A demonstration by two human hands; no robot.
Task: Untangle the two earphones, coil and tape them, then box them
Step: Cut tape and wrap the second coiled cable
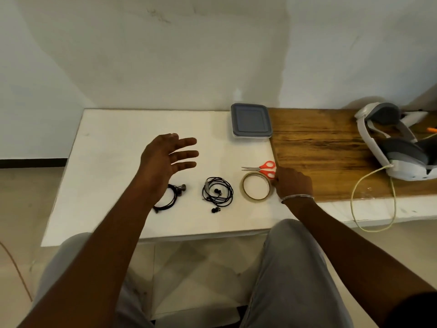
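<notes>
Two black earphones lie coiled on the white table (113, 147). One coil (218, 192) sits in the middle; the other (181, 187) is to its left, partly hidden under my left forearm. My left hand (165, 159) hovers above the table with fingers spread and straight, holding nothing. A roll of clear tape (256, 199) lies flat right of the coils, with red-handled scissors (261, 169) just behind it. My right hand (293, 183) rests at the tape's right edge by the scissors' handle, its fingers hidden. A lidded grey box (251, 123) stands at the back.
A brown wooden board (331, 152) covers the table's right part. On it at the far right lies a white and grey headset (387, 150), whose yellow cable (353, 200) loops over the front edge. The wall runs close behind the table.
</notes>
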